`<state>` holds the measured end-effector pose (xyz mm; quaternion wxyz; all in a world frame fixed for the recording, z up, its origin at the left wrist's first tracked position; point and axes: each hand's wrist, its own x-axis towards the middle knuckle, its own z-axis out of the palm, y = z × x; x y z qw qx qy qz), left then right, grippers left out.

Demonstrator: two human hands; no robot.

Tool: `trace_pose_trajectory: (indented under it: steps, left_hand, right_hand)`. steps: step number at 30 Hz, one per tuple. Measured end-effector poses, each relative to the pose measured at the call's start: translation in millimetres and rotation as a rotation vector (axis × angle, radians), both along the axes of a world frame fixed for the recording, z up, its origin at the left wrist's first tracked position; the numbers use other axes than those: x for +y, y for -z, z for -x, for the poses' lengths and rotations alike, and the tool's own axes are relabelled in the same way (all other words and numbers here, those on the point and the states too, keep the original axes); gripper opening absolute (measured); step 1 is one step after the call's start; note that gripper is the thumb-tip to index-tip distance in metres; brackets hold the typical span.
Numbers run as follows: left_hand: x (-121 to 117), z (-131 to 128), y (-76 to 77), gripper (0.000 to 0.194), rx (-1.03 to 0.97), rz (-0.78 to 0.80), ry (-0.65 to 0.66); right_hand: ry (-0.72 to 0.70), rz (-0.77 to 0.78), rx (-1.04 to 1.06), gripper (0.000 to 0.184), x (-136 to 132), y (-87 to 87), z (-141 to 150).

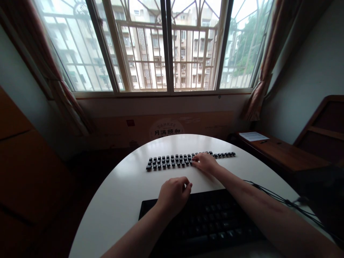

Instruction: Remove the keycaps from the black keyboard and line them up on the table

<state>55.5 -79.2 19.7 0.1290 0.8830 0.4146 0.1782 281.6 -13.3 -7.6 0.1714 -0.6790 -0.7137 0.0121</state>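
Black keycaps [168, 165] stand in several rows across the white round table [118, 193]. My right hand [205, 161] reaches over to these rows, its thumb and fingertips pinched around a keycap near their lower middle. Closer to me, my left hand [173, 191] hovers by the top edge of a black keyboard [215, 218]. Its fingers are curled in towards the thumb, and whatever may be inside them is hidden. Part of the keyboard's key area looks dark and without caps, while keys show in its nearer part. My forearms cover both its sides.
Black cables [285, 202] run over the table's right side. A wooden bench [282, 150] with a paper sheet [253, 136] stands beyond the right edge. Behind the table are a printed cardboard panel [209, 125] and a barred window [169, 46] between curtains [67, 96].
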Motion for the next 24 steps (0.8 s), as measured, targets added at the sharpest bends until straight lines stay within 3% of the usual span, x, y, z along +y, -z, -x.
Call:
trace_pose_trajectory:
  steps: [7,10,13,17,21,24]
  left_hand:
    - [1,0,0.5,0.025,0.009,-0.011,-0.003]
    - [1,-1,0.9,0.025,0.015,-0.009,0.006]
    - [2,-1,0.7,0.026,0.042,-0.009,0.004]
    - [3,-1,-0.2,0.024,0.083,0.007,0.009]
    - [3,-1,-0.3,0.022,0.078,0.028,0.045]
    - [4,-1,0.2,0.022,0.087,0.046,0.062]
  right_hand:
    - [-0.016,-0.072,0.068,0.021,-2,0.4,1]
    - [0.000,-0.149,0.124,0.028,-6,-6.1,3]
    - [0.038,-0.238,0.210,0.042,-8,-24.3,-3]
    - [0.059,-0.293,0.382,0.064,-15,-63.8,-17]
    - [-0.093,-0.288,0.819,0.069,-54,-89.2,-20]
    - [-0.155,-0.170,0.926,0.063,-100,-82.1,-11]
